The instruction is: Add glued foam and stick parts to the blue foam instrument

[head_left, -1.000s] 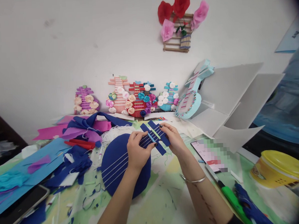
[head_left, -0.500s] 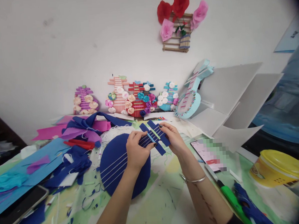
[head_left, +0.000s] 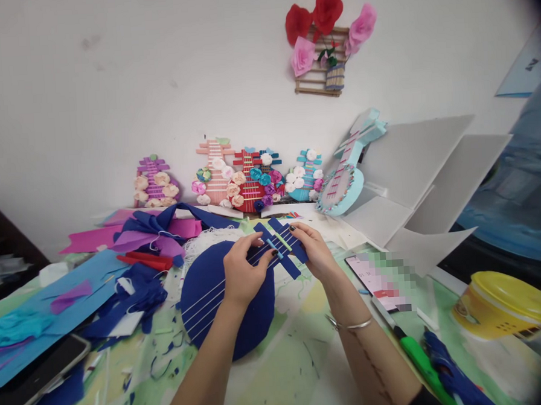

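Note:
A dark blue craft lute (head_left: 211, 284) with a round body and white strings lies tilted before me, its neck to the upper right. My right hand (head_left: 313, 248) grips the head end, thumb on top near the pegs. A green strip (head_left: 283, 238) crosses the strings there, with a light blue strip (head_left: 275, 249) beside it. My left hand (head_left: 243, 267) is over the neck, thumb tip by the blue strip and index finger apart from it. Its other fingers are partly hidden.
Several decorated craft lutes (head_left: 249, 182) lean along the wall. Blue cloth scraps (head_left: 143, 294) and a phone (head_left: 35, 378) are at left. At right are a second phone (head_left: 369, 282), a green-handled knife (head_left: 419, 358), a blue-wrapped glue gun-like tool (head_left: 451, 368) and a yellow tub (head_left: 498, 305).
My left fingers have come apart from the light blue strip, which now lies across the strings. The left hand shifted slightly left and down; my right hand keeps its grip.

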Action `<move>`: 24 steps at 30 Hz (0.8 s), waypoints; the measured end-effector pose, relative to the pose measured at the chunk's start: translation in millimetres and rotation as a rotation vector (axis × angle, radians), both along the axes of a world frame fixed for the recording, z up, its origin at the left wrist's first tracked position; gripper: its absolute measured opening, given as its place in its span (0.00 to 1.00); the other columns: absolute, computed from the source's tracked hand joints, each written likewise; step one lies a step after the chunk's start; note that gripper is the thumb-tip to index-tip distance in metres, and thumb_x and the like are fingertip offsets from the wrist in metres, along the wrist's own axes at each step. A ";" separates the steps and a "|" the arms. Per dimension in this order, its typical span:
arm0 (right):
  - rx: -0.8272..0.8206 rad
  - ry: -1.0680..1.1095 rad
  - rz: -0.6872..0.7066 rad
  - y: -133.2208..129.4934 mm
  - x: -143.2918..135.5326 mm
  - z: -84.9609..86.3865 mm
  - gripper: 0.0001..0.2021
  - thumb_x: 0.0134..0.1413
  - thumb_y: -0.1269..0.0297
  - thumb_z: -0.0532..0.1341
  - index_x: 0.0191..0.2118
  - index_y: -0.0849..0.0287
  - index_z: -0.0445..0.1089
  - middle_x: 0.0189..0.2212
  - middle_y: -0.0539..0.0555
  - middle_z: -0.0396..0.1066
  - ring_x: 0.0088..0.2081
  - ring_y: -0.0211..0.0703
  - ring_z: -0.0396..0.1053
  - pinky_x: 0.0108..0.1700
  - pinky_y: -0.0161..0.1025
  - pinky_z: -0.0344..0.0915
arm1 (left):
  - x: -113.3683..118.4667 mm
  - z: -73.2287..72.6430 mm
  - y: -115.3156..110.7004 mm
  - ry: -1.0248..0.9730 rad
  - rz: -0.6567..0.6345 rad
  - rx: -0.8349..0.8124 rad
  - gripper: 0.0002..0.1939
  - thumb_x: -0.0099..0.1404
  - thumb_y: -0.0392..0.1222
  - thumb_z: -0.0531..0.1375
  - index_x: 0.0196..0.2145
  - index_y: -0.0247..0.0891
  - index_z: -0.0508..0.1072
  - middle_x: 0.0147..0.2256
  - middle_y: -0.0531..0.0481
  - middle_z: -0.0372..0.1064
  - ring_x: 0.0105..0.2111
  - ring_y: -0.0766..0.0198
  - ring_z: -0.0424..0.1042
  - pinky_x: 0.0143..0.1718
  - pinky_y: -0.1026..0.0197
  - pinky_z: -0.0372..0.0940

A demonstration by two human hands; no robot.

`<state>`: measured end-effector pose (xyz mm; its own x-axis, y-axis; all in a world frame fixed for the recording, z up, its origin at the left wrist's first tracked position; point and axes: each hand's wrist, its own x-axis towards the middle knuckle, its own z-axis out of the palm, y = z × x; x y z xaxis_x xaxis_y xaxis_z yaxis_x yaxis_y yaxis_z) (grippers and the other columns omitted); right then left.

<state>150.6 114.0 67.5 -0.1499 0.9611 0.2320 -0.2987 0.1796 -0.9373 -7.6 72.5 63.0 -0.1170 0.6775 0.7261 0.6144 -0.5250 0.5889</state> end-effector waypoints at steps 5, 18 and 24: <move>-0.006 0.023 0.017 -1.5 -0.3 1.6 0.09 0.46 0.60 0.62 0.33 0.58 0.71 0.22 0.46 0.65 0.22 0.32 0.61 0.25 0.31 0.61 | 2.7 0.1 -3.1 0.014 0.085 0.059 0.07 0.55 0.38 0.61 0.34 0.39 0.69 0.33 0.50 0.70 0.37 0.59 0.70 0.41 0.57 0.62; 0.088 -0.015 0.077 -7.6 1.3 7.9 0.11 0.50 0.57 0.61 0.37 0.57 0.71 0.28 0.48 0.69 0.26 0.33 0.64 0.28 0.30 0.59 | 4.1 12.1 -9.6 0.047 0.218 -0.069 0.30 0.52 0.43 0.63 0.50 0.40 0.54 0.34 0.50 0.74 0.49 0.54 0.66 0.57 0.41 0.35; 0.100 -0.028 0.102 -12.1 0.9 12.0 0.11 0.51 0.57 0.61 0.38 0.57 0.70 0.27 0.47 0.68 0.24 0.32 0.63 0.27 0.30 0.58 | 5.5 16.6 -12.9 0.031 0.216 -0.118 0.29 0.52 0.39 0.62 0.50 0.40 0.54 0.27 0.55 0.74 0.45 0.55 0.69 0.58 0.40 0.31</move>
